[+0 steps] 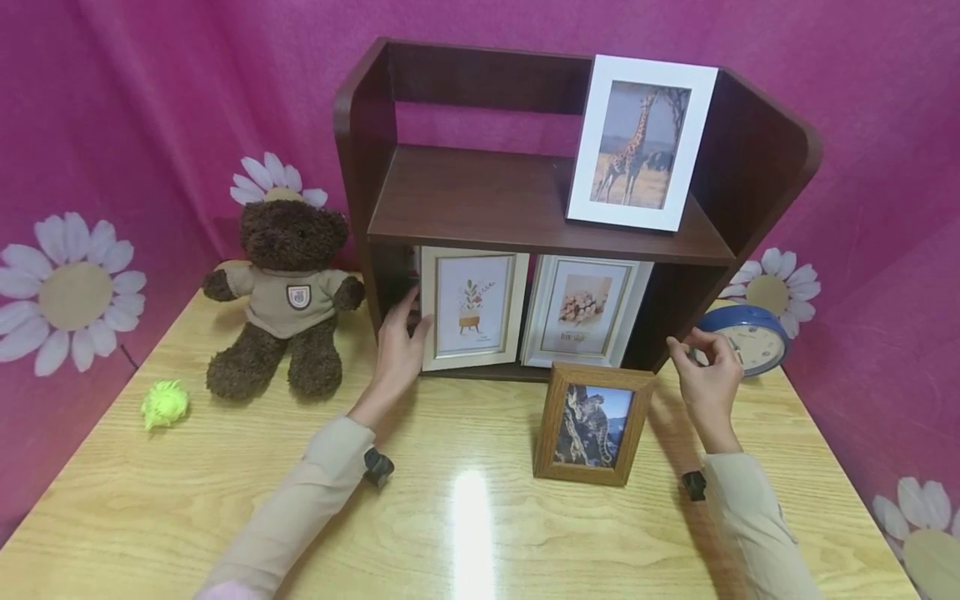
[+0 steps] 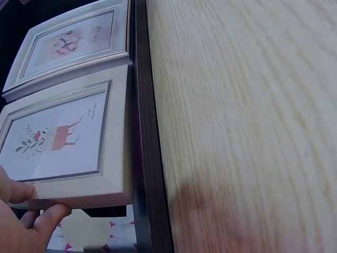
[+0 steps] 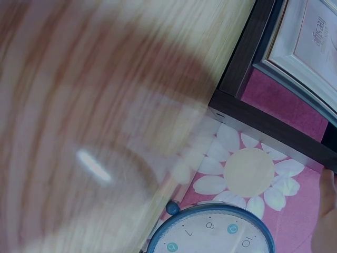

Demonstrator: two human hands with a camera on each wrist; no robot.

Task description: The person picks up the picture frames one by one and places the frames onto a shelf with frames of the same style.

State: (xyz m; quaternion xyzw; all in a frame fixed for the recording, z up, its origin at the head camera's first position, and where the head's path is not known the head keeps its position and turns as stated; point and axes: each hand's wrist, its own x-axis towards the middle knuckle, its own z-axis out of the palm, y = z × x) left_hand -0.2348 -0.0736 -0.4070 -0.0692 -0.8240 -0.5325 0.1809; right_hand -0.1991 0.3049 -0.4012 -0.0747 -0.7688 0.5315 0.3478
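Observation:
My left hand [image 1: 401, 337] grips the left edge of a cream picture frame [image 1: 429, 308] with a potted-plant print, thumb at the front and fingers around the side. The frame stands on the lower level of a dark brown shelf [image 1: 465, 200]. Beside it is a white picture frame [image 1: 636, 308] with a flower print, also seen in the left wrist view. My right hand [image 1: 708, 383] is at the shelf's right side panel, in front of a blue alarm clock [image 1: 757, 346]. In the right wrist view one finger [image 3: 327, 192] meets that panel; the other fingers are hidden there.
A white giraffe picture frame [image 1: 581, 183] stands on the upper shelf. In front of the shelf is a brown wooden frame [image 1: 551, 425] with a leopard picture. A teddy bear [image 1: 281, 292] and a yellow-green fuzzy ball [image 1: 165, 404] are on the table [image 1: 360, 533] at left.

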